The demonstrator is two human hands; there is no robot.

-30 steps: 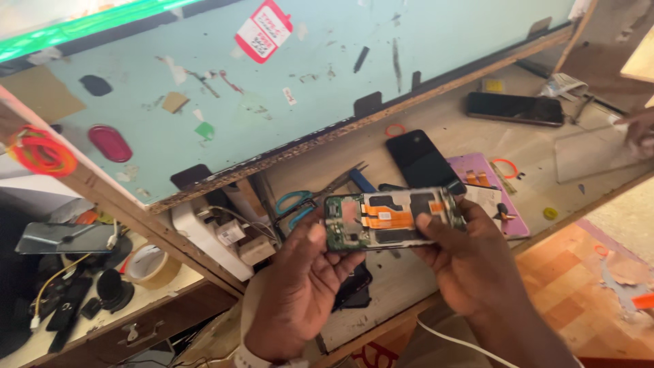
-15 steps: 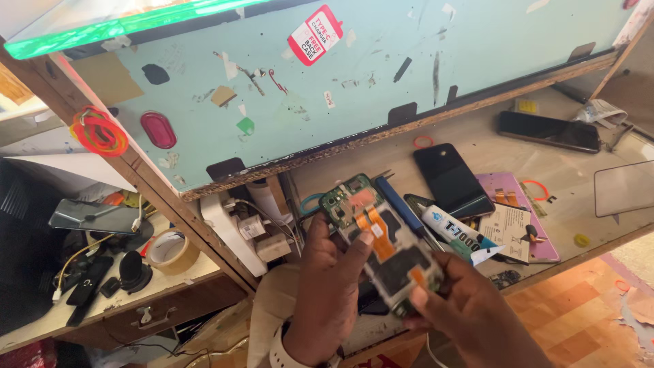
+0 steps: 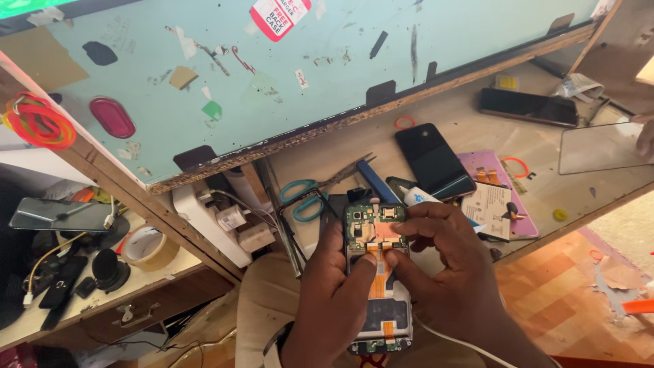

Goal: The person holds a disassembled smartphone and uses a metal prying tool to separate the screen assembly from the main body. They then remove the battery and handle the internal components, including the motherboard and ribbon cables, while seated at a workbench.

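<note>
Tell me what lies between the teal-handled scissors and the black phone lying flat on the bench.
In the head view, a blue-handled tool lies between the scissors and the black phone, slanting across the bench.

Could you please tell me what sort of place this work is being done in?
Most likely a small phone repair stall or workshop. Both hands hold an opened phone with its circuit board and orange ribbon cables bared, other phones lie on the worn wooden bench, and scissors and a tape roll sit close by.
</note>
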